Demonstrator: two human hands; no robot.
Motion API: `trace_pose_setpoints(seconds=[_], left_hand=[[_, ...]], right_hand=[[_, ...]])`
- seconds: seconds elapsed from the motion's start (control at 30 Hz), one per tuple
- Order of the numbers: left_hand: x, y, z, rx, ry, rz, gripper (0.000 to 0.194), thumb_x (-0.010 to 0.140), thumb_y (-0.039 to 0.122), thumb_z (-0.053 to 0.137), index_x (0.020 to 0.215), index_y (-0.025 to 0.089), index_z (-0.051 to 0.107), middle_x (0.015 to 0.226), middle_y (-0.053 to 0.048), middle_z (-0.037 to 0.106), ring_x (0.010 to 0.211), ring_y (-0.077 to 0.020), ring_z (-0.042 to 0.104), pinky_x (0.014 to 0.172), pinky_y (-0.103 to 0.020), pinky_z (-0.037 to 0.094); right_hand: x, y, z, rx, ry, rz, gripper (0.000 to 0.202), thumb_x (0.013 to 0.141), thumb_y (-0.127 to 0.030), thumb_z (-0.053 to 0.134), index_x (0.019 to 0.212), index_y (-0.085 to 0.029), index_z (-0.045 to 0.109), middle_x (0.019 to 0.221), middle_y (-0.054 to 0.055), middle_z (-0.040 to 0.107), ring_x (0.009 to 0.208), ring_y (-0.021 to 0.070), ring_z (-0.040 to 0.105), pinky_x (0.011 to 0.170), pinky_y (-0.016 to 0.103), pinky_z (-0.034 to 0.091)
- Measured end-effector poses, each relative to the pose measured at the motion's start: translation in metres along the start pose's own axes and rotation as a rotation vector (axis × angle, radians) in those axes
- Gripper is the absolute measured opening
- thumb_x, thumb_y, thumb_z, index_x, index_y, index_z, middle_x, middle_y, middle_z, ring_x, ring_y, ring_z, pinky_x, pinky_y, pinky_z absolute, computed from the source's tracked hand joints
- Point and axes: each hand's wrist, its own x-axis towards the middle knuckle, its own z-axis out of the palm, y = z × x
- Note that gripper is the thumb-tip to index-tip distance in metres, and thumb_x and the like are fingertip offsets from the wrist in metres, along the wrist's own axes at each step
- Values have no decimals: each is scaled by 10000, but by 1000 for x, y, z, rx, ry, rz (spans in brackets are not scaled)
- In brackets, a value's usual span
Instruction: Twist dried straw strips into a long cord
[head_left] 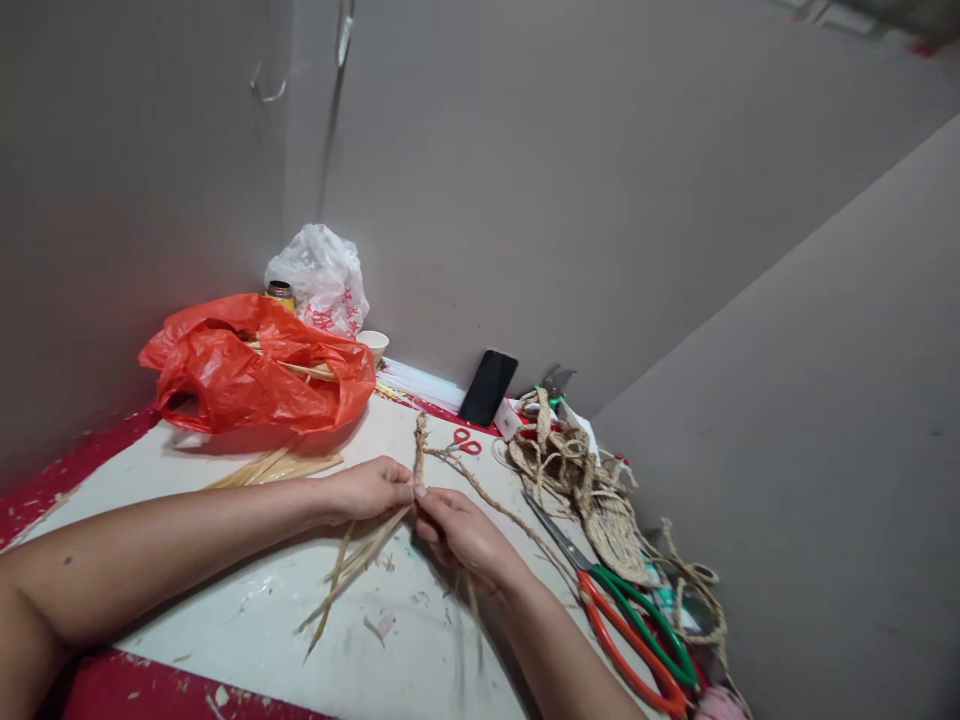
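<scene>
Near the middle of the board, my left hand (373, 487) and my right hand (461, 535) meet with their fingertips together, pinching a braid of straw (420, 450). Its finished part points away from me, and a thin twisted cord (487, 498) branches off to the right. Loose straw strands (352, 570) hang from below my fingers toward the lower left. A few more trail under my right hand. Both hands are closed; the exact spot they grip is partly hidden by the fingers. Small red-handled scissors (466, 441) lie just beyond the braid.
At the back left sit a red plastic bag (262, 375) with straw inside, a white plastic bag (322, 275) and a paper cup (373, 344). A phone (489, 388) leans on the wall. Large scissors (622, 620) and coiled braids (611, 530) lie to the right.
</scene>
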Motion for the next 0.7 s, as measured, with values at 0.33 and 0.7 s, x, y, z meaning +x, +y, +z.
trace_pose_setpoints(seconds=[0.33,0.7], left_hand=[[-2,6,-9,640,33,97,286,806,316,415,800,146,645,714,-8,630,640,-119,498,585,-201,346],[-28,4,27,1358,161,75,283,718,113,446,936,111,627,817,-146,649,780,-254,601,710,-336,413]], right_hand=[[4,1,-11,62,-90,102,390,748,-497,574,567,-176,447,386,-107,305,315,22,138,313,191,56],[4,16,18,286,175,92,446,683,-493,627,503,-197,346,349,-112,269,298,12,144,319,178,64]])
